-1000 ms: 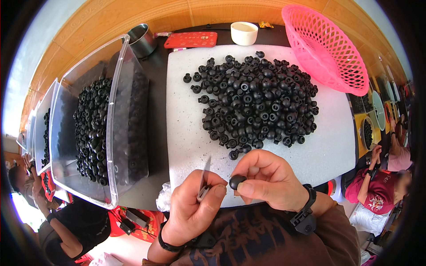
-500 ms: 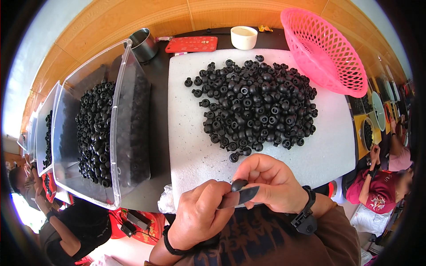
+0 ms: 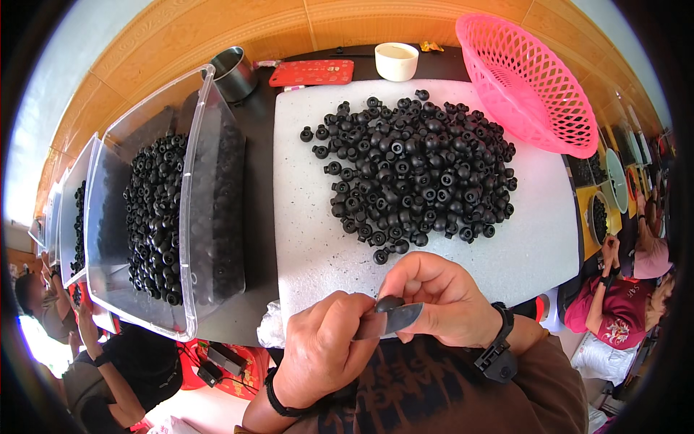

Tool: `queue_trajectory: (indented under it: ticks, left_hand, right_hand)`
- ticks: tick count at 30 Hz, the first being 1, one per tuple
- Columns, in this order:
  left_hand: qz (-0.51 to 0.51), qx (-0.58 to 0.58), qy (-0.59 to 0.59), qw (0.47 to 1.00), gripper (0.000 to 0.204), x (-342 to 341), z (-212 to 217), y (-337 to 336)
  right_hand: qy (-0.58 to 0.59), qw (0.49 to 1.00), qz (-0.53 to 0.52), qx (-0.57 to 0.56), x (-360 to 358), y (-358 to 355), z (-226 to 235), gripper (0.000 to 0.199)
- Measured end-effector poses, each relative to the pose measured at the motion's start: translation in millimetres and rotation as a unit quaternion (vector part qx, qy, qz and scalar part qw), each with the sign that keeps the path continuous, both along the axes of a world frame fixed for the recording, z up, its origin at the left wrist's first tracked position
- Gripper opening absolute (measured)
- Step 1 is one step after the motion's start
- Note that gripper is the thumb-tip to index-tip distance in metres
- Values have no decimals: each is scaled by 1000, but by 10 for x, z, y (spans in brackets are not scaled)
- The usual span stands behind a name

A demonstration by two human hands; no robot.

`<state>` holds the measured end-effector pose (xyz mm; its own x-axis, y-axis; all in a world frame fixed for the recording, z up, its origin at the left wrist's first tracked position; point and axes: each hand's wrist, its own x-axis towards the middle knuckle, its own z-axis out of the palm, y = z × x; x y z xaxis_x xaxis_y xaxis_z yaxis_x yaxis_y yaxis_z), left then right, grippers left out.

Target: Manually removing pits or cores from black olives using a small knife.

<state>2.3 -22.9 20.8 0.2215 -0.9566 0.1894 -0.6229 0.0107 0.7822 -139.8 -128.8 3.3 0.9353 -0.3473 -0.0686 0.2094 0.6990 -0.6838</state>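
Just in front of my body, both my hands are closed and close together. From the fingers of my left hand (image 3: 322, 351) a short flat knife blade (image 3: 396, 319) sticks out to the right, its tip beside my right thumb. My right hand (image 3: 444, 307) pinches a small round black plastic part (image 3: 390, 303) behind the blade's upper edge. Whether the edge touches the part cannot be made out. Beyond my hands, a large heap of similar knobbed black parts (image 3: 426, 173) lies on a white foam board (image 3: 307, 239).
A clear plastic bin (image 3: 186, 239) of black parts stands left on the dark table. Behind the board are a metal cup (image 3: 235, 74), a red flat case (image 3: 312, 72) and a cream cup (image 3: 396, 62). A pink basket (image 3: 531, 90) leans far right. Other people sit at both sides.
My hands stay nearly in place; the blade and the black part have shifted and tilted slightly. At the left, a co-worker's arm has moved.
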Motion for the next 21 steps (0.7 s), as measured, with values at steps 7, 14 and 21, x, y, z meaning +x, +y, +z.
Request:
queue_trajectory:
  ticks: [7, 14, 21]
  left_hand:
    - [-4, -8, -10, 1000, 15, 7, -11, 0]
    - [-18, -8, -41, 999, 17, 8, 8, 6]
    - [-13, -12, -42, 999, 18, -3, 11, 11]
  right_hand:
    - [23, 999, -8, 26, -4, 24, -4, 26]
    - [-5, 999, -11, 37, -7, 27, -33, 32]
    - [-3, 1000, -18, 0, -16, 48, -45, 32]
